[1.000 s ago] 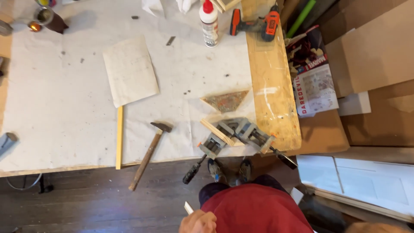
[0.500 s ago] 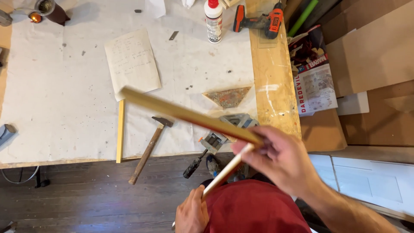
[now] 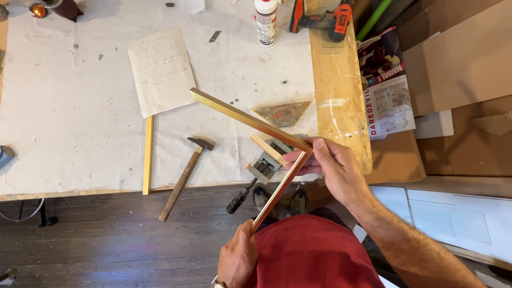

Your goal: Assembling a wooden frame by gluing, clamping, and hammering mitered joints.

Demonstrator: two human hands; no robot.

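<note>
Lying under the held frame corner (image 3: 277, 160): clamp (image 3: 269, 162), hammer (image 3: 184, 176), triangle offcut (image 3: 282, 113).

The left half of the worktop (image 3: 64, 122) lies open, with a sheet of paper (image 3: 160, 69) far and a thin gold strip (image 3: 148, 154) near its edge. A hammer (image 3: 184, 176), a corner clamp (image 3: 266, 162) and a triangular offcut (image 3: 282, 113) crowd the near right. A glue bottle (image 3: 265, 21) and a drill (image 3: 320, 18) stand at the far edge.
</note>
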